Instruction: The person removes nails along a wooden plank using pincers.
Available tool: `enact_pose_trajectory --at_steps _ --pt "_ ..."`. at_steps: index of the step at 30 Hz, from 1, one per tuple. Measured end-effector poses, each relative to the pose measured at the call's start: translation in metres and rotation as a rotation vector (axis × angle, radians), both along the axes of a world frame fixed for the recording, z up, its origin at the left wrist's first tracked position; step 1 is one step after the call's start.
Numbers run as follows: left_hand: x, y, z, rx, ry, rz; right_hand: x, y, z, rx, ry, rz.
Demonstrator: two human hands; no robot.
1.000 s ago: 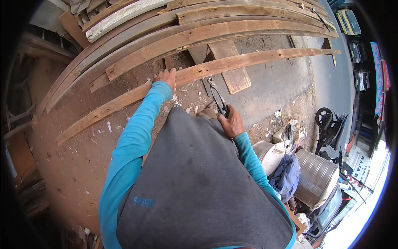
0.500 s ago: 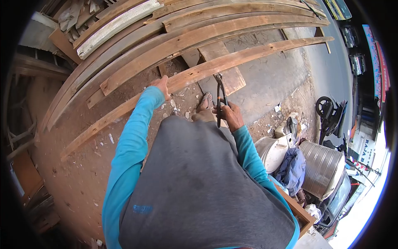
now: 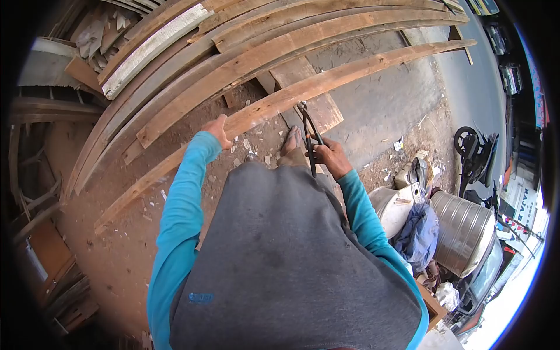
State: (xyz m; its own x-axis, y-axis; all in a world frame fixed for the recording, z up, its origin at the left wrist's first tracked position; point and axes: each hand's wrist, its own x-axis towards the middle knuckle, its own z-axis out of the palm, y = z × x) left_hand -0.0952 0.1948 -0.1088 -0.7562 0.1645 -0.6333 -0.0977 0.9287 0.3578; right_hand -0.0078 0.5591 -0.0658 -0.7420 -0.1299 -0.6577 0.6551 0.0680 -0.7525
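Observation:
A long wooden plank (image 3: 356, 70) crosses in front of me above the ground. My left hand (image 3: 217, 129) is closed round its edge, left of the middle. A pair of black-handled pincers (image 3: 305, 116) is in my right hand (image 3: 332, 157), with the fingers round the handles. The head of the pincers is at the plank's near edge. Whether the jaws grip a nail there is too small to tell.
Several more planks (image 3: 280, 46) lie side by side beyond. A short board (image 3: 326, 112) is on the ground near my foot (image 3: 291, 141). To the right stand a metal drum (image 3: 458, 227), a blue cloth bundle (image 3: 418, 233) and a motorbike (image 3: 475, 154). Scrap wood (image 3: 102, 35) is piled at far left.
The view has shifted slightly, so the plank and both hands appear a little displaced. My left hand still grips the plank, and the pincers stay at its edge.

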Motion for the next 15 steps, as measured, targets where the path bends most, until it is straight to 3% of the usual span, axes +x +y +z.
enact_pose_trajectory --at_steps 7,15 --pt "-0.002 0.003 0.001 -0.027 -0.032 0.013 -0.020 0.011 0.014 0.042 -0.034 0.145" --pt "0.004 0.004 -0.005 0.000 0.052 0.025 -0.032 0.016 0.022 -0.077 -0.181 0.103"
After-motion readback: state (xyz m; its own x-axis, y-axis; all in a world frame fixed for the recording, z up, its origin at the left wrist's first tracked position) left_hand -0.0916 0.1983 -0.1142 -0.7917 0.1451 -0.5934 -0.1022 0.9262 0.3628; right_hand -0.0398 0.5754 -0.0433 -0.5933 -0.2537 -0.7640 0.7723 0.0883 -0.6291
